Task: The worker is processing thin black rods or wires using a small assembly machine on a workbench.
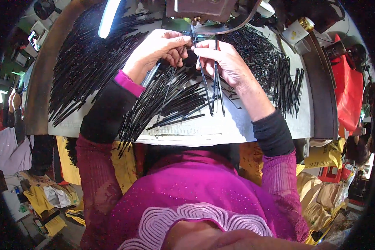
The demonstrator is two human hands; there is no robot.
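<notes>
My left hand (156, 48) is closed, its thumb and finger pinched at the foot of the machine (202, 9). A thin black rib (167, 89), like an umbrella rib, hangs down from it. Close beside it, my right hand (223, 60) is closed round a few black ribs (215, 89), which hang toward me with small bent ends. The fingertips of both hands almost meet, and what lies right between them is too small to make out. Below the hands, a loose bundle of black ribs (171, 106) lies across the pale worktop (196, 135).
A large heap of black ribs (87, 62) covers the left of the worktop; another pile (285, 83) lies right. A lit lamp tube (109, 18) hangs at upper left. A can (298, 30) and a clear cup (303, 46) stand far right, near a red bag (346, 91).
</notes>
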